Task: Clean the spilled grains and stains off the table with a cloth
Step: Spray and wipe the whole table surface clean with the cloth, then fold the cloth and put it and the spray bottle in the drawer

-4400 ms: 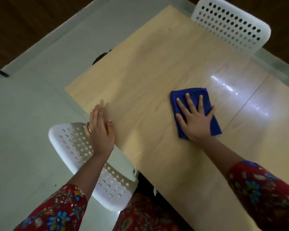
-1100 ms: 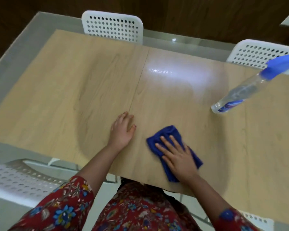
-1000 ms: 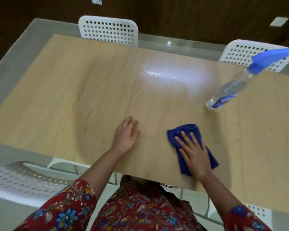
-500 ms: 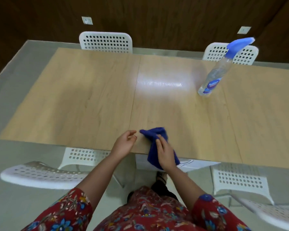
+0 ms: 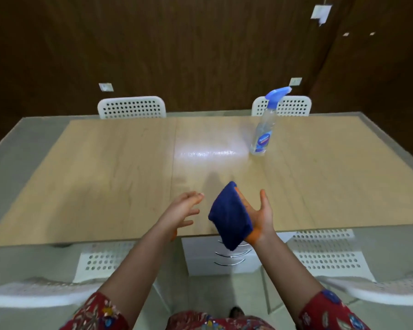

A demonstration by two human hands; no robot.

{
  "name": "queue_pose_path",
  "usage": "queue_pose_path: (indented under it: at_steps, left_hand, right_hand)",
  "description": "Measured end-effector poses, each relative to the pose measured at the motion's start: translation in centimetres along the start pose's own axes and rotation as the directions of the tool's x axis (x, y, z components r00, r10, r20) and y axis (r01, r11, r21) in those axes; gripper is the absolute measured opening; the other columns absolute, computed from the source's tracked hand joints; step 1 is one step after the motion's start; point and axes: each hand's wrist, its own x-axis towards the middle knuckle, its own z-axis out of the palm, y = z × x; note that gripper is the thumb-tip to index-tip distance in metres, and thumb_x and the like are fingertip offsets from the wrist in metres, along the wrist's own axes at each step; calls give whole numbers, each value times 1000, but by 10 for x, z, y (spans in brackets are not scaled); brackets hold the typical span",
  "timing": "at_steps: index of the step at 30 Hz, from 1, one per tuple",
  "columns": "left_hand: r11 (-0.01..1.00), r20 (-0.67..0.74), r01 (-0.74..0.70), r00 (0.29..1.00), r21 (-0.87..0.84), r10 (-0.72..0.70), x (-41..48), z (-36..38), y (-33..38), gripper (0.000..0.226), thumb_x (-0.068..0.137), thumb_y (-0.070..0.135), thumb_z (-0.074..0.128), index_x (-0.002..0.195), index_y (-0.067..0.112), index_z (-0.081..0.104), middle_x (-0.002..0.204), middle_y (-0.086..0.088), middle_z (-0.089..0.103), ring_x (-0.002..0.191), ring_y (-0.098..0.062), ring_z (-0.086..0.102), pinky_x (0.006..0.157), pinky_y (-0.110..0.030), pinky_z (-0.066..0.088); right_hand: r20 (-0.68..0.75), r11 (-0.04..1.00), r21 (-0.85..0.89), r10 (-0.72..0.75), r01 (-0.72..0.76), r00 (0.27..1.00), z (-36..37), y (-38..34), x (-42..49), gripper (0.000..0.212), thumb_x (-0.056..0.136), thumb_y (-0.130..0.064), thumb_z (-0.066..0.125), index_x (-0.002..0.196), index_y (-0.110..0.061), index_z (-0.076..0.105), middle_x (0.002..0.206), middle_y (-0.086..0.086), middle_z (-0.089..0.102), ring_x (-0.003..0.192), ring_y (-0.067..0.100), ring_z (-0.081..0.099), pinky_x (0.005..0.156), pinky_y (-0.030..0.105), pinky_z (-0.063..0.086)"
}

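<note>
Over the desk (image 5: 105,175) edge, cloth (image 5: 229,217) loose on spread right grip (image 5: 260,215)
left grip (image 5: 180,210) spread too, nothing pinching it, so it could slip off

The right hand (image 5: 260,217) is raised palm up above the near edge of the bench (image 5: 105,175), fingers mostly straight, with a folded blue cloth (image 5: 229,215) lying across it. The left hand (image 5: 181,210) hovers just beside the cloth without touching it, fingers spread and relaxed. A clear spray bottle (image 5: 264,132) with a blue trigger head stands upright on the far right of the bench. Two white perforated chairs (image 5: 131,107) stand at the far side.
</note>
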Motion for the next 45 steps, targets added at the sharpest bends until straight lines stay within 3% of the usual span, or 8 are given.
queue_pose_path:
  at_steps: [7,13,20,26,30,38,41,45]
  left_hand:
    - [966,-129,-162,982,-204,138,3,57,10,46,88,22,68,130,15,51,129,-7,59,108,-19,62,93,-38,52]
    - [915,-234,-387,906,-114,354,-13,65,48,12,95,22,60,102,13,61,103,-3,65,89,-16,64,64,-16,51]
    - [943,-121,-325,942,-77,314,-11,72,75,23,92,32,63,78,13,60,77,1,62,79,-17,58,70,-29,43]
    - [944,51,-242,964,-227,259,-3,52,97,15,98,17,50,95,12,63,88,1,72,81,-12,68,69,-25,51]
    - [937,-24,-139,990,-320,139,3,38,112,17,96,19,49,99,16,65,97,-3,70,92,-18,63,76,-34,49]
    - [940,-9,-65,998,-336,66,20,25,110,35,93,29,59,125,15,54,127,-7,60,107,-24,58,80,-39,49]
    - [964,-127,-212,964,162,234,31,28,109,72,87,28,70,145,24,28,149,-2,34,123,-22,44,97,-41,42]
    - [877,329,-442,869,186,369,46,53,126,91,81,15,75,150,36,20,151,18,27,136,-5,28,106,-27,32]
  right_hand:
    - [105,933,-321,-136,163,985,40,-3,-8,38,96,-5,40,125,-20,59,99,13,73,88,28,70,77,38,54]
    - [223,872,-369,-253,322,941,62,-24,-32,28,103,-25,42,113,-8,61,92,12,72,74,23,72,63,30,58]
    - [365,281,-744,-588,606,721,59,-30,-28,12,95,-11,58,94,-15,69,84,6,70,81,11,64,77,25,49]
    - [63,747,-497,-477,442,877,54,-89,-40,28,102,-18,36,93,-10,61,79,7,67,73,16,65,62,22,53]
    - [17,831,-406,-409,380,912,46,-122,-50,30,102,-20,38,105,-4,63,74,6,73,70,17,70,57,22,54]
    - [164,728,-565,-361,387,918,77,-166,-53,22,95,-20,59,116,-14,64,110,9,72,103,22,67,90,36,52]
    - [296,605,-668,-317,432,901,101,-170,-54,16,92,-6,58,105,-12,64,101,9,70,90,19,67,83,33,53]
    - [392,344,-843,-134,414,910,146,-169,-50,16,92,-1,56,100,-10,66,92,6,70,82,14,68,76,27,55]
